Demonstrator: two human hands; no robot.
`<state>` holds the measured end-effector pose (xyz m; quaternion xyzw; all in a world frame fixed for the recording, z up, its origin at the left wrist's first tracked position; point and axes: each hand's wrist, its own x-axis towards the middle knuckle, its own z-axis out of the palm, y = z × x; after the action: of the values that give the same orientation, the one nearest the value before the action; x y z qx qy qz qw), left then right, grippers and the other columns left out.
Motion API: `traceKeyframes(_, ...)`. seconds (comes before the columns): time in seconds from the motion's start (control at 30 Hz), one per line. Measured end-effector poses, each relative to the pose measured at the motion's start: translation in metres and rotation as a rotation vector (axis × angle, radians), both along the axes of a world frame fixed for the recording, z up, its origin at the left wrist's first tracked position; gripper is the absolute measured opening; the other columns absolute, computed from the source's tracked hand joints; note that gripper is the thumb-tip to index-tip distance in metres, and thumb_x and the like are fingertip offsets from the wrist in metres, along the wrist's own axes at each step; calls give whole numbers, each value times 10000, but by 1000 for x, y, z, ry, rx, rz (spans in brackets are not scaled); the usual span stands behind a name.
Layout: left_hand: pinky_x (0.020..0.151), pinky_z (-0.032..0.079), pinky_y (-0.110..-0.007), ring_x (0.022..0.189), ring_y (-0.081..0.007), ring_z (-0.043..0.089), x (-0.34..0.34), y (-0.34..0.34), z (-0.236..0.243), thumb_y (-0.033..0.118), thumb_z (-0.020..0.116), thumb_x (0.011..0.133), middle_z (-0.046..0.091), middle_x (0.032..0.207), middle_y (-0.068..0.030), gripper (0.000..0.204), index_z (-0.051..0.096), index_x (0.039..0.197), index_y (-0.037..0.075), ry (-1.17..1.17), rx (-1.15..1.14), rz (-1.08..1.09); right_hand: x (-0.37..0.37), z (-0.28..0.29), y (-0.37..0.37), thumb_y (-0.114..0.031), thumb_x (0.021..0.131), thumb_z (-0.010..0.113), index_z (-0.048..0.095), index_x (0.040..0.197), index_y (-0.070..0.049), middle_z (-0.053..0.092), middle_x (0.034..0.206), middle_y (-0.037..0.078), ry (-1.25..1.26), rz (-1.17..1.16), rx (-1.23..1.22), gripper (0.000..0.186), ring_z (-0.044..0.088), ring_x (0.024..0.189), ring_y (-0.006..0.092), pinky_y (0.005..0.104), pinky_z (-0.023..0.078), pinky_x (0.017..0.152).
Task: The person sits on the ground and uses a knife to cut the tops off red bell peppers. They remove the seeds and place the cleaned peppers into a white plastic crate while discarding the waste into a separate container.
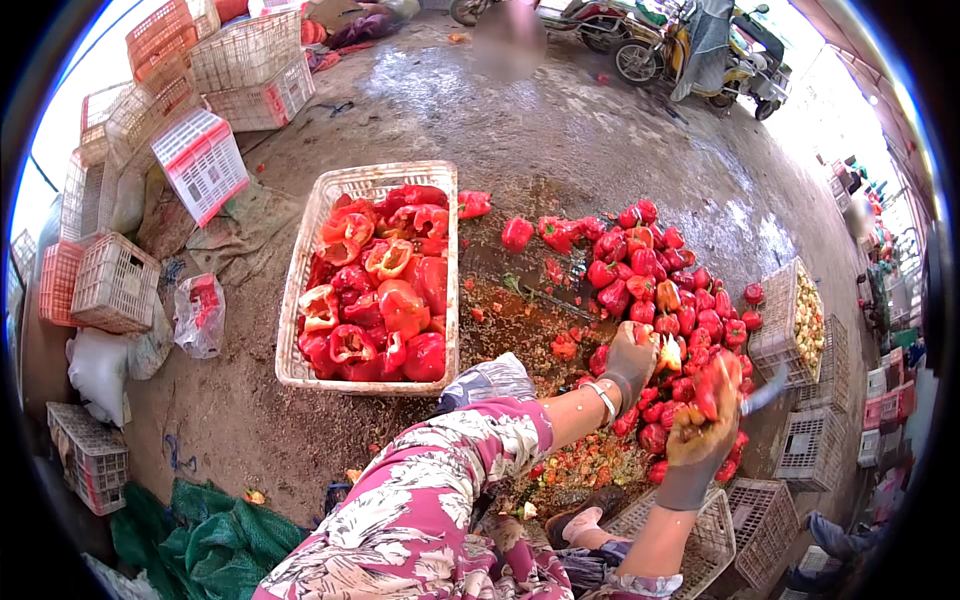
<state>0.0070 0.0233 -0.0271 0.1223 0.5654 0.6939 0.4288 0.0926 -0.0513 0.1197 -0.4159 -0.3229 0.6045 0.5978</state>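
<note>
A grey-brown work glove covers my left hand (630, 365), whose fingers are closed at a pale yellow-orange pepper core (669, 354) above the pile. To its right and nearer me, my gloved right hand (698, 440) is shut round a red bell pepper (716, 388) and a knife. The knife's blade (767, 391) sticks out to the right; its handle is hidden in the hand. Below and beyond both hands lies a heap of whole red bell peppers (650, 270) on the ground. A whitish plastic crate (287, 340) on the left is filled with opened, hollow red peppers (403, 307).
A crate (770, 335) of pale pepper cores (808, 318) stands right of the heap. Cut scraps (570, 460) litter the wet floor. More crates (245, 50) are stacked far left, above a green net (215, 540). Motorbikes (690, 55) are parked at the back.
</note>
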Motion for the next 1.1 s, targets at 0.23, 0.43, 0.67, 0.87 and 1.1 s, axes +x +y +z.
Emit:
traceKeyframes(0.23,669,537,-357,743,-214,624,-29,-23,48,125,677,853,649,891,-129,298,542,1078,-15,73,-12,-77,-43,41,13,-117,934,605,608,1206,15,695,1013,92,-501,204,443,302,597,612,92,228,462,474)
traceKeyframes(0.43,608,542,-236,768,-82,597,-38,-35,79,91,614,956,621,909,-24,95,572,1034,57,-357,209,-313,28,23,18,-75,816,721,656,1128,-3,676,888,60,-1028,154,476,327,548,624,70,248,464,558)
traceKeyframes(0.67,698,522,-272,823,-110,610,1,-37,39,126,607,936,648,950,-50,223,597,1140,36,255,245,-673,74,-9,-1,-249,745,821,571,1267,-21,642,1134,209,-1188,301,630,622,658,1012,325,376,529,864)
traceKeyframes(0.87,635,516,-238,750,-97,598,11,-42,26,2,512,928,625,908,-41,227,582,1142,36,124,125,-786,91,-58,-3,-210,738,822,528,1287,-50,656,1036,142,-998,368,412,643,665,911,229,347,533,794)
traceKeyframes(1.1,816,529,-306,948,-184,632,37,-54,68,252,624,929,593,1144,-124,489,455,1320,12,32,325,-1086,127,-75,-6,-142,799,793,550,1273,-11,669,1059,76,-694,267,120,549,633,905,125,291,517,813)
